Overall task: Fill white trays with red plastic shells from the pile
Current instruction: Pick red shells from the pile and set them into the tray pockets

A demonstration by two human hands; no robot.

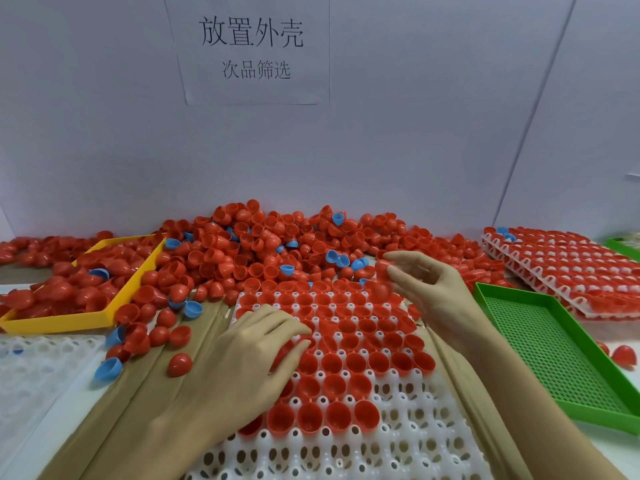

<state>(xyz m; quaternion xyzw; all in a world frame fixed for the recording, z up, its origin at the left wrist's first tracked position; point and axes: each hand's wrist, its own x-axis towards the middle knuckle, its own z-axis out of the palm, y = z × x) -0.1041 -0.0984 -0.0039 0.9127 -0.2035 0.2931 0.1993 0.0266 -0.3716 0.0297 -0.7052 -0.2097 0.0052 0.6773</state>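
Observation:
A white tray (pixel 391 448) with round cups lies in front of me, its far rows holding red shells (pixel 332 362) open side up and its near rows bare. My left hand (pixel 256 348) rests on the tray's left side, fingers bent over a red shell there. My right hand (pixel 426 282) hovers over the tray's far right corner and pinches a blurred red shell (pixel 382 268) between thumb and fingertips. Behind the tray spreads the big pile of red shells (pixel 263 244), mixed with a few blue ones.
A yellow tray (pixel 69 322) of red shells sits at the left, a green perforated tray (pixel 550 348) at the right. Stacked filled white trays (pixel 568 268) stand far right. Another white tray (pixel 38 368) lies near left. Loose blue shells (pixel 108 368) dot the cardboard.

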